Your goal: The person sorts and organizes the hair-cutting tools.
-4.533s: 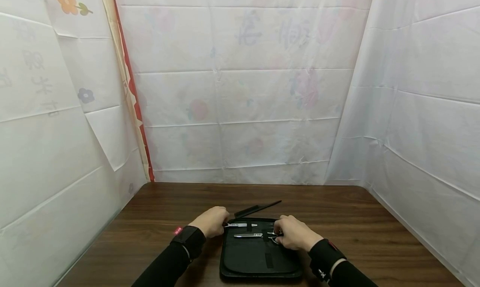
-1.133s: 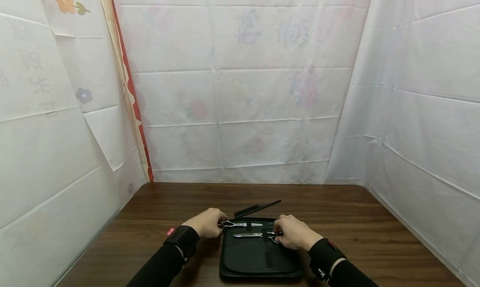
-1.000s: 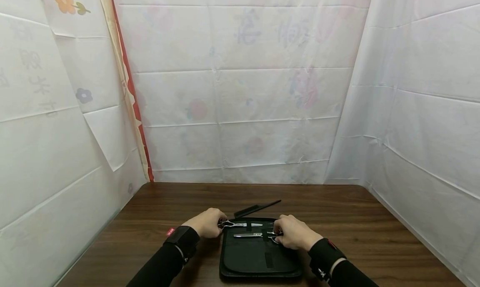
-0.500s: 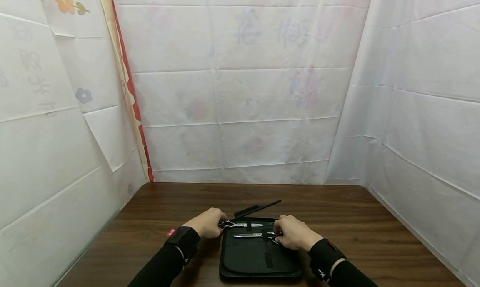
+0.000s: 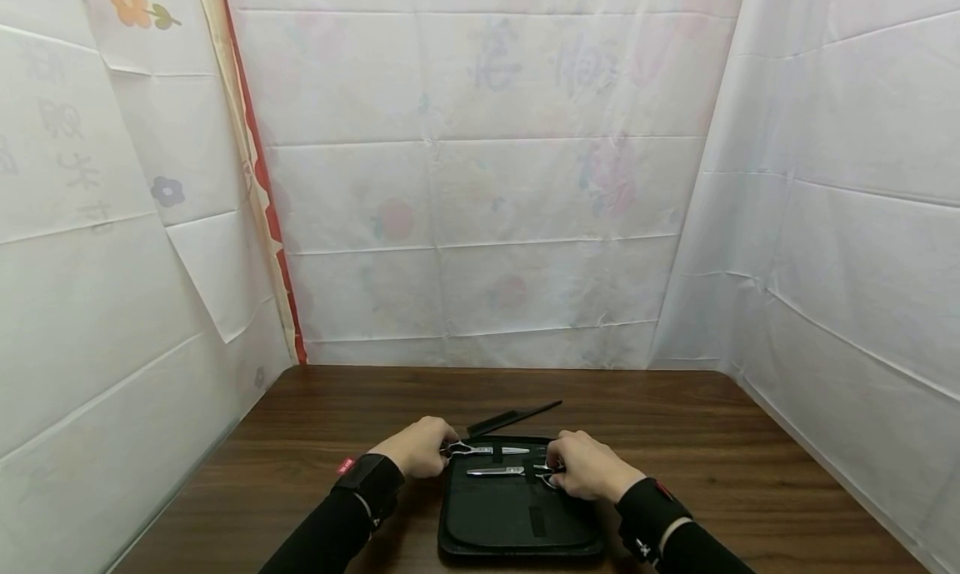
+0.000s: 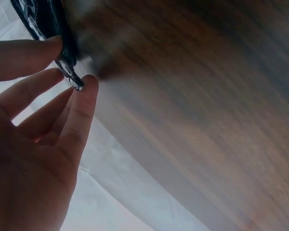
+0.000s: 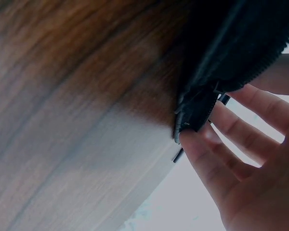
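A black zip case [image 5: 498, 516] lies spread on the wooden table in the head view. At its left edge my left hand [image 5: 422, 449] pinches the handle end of silver scissors [image 5: 480, 451], whose blades pass under an elastic strap near the case's back. The finger loop [image 6: 76, 83] shows between thumb and fingers in the left wrist view. A second pair of scissors [image 5: 497, 471] lies in front, its handles partly covered by my right hand [image 5: 592, 466]. That hand grips the case's right edge, with its fingers at the zip rim [image 7: 195, 120] in the right wrist view.
Just behind the case lies a black comb [image 5: 510, 417] with a thin tail pointing right. Another elastic strap [image 5: 537, 520] crosses the front part of the case. White sheets [image 5: 480, 182] hang around the back and sides of the table [image 5: 675, 424].
The left hand shifted left along the handle earlier, then moved slightly right. The scissors it pinches have slid right through the strap. The right hand has stayed in place.
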Demonstrator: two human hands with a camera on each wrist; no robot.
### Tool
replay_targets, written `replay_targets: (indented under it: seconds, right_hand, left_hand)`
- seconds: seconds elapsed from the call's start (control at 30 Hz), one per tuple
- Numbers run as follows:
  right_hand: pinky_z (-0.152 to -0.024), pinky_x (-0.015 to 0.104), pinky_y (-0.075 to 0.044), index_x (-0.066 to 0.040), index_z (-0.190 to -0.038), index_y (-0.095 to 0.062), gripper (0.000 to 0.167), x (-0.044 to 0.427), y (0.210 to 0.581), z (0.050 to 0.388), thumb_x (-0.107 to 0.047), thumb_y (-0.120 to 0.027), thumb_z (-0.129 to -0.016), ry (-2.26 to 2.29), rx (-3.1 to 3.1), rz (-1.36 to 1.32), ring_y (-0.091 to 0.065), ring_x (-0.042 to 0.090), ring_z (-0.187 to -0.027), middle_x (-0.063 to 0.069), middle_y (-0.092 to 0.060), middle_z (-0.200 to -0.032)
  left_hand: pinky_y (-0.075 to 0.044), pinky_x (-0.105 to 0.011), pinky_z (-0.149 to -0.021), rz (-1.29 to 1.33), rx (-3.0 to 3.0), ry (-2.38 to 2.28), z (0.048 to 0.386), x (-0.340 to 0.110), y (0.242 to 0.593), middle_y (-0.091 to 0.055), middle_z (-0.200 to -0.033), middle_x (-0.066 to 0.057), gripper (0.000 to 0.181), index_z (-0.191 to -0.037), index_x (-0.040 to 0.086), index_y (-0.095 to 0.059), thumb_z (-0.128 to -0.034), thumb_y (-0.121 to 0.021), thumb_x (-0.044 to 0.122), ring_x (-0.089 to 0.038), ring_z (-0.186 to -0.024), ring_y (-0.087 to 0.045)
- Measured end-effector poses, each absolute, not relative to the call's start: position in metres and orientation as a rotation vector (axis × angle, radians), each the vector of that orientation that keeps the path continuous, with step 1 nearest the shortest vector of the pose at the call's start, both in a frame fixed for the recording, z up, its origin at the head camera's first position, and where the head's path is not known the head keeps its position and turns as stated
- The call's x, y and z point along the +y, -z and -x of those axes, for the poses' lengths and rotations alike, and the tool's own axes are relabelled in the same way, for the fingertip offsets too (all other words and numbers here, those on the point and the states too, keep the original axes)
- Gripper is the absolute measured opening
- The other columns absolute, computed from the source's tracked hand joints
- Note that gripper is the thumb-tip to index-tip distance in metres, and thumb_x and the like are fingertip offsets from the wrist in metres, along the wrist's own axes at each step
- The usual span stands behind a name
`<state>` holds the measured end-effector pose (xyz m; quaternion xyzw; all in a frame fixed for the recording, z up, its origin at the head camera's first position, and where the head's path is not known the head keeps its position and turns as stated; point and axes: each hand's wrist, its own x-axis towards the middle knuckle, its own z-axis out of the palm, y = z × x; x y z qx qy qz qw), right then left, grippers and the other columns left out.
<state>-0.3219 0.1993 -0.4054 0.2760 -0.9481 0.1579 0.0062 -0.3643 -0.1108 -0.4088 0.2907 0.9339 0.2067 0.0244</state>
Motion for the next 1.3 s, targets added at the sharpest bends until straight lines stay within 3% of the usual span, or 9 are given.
replay_targets:
  seconds: [0.4, 0.87, 1.3]
  right_hand:
    - [-0.064, 0.035, -0.044, -0.012, -0.095, -0.070, 0.009, 0.1988, 0.4047, 0.3226, -0.013, -0.078, -0.090, -0.503, -2.989, -0.859, -0.051, 0.014, -0.074, 0.000, -0.055, -0.090]
    - [-0.063, 0.034, -0.045, -0.013, -0.094, -0.070, 0.009, 0.1988, 0.4051, 0.3236, -0.013, -0.078, -0.090, -0.480, -2.970, -0.869, -0.051, 0.013, -0.074, -0.001, -0.056, -0.091]
    - [-0.064, 0.035, -0.044, -0.014, -0.095, -0.070, 0.009, 0.1990, 0.4061, 0.3236, -0.013, -0.078, -0.089, -0.472, -2.970, -0.863, -0.051, 0.015, -0.076, -0.002, -0.055, -0.090]
  left_hand:
    - [-0.041, -0.034, -0.067, -0.932, 2.884, -0.658, 0.3615, -0.1062, 0.4069, -0.068, -0.094, -0.005, 0.027, -0.109, -0.001, -0.075, -0.0848, -0.065, -0.007, -0.016, -0.075, -0.052]
    - [-0.046, -0.035, -0.074, -0.937, 2.909, -0.641, 0.3596, -0.1020, 0.4072, -0.071, -0.112, -0.015, 0.033, -0.117, -0.004, -0.073, -0.0853, -0.068, -0.006, -0.016, -0.084, -0.055]
    - [-0.046, -0.036, -0.071, -0.907, 2.889, -0.660, 0.3597, -0.1113, 0.4059, -0.071, -0.104, -0.013, 0.027, -0.114, -0.004, -0.073, -0.0871, -0.069, -0.004, -0.017, -0.078, -0.054]
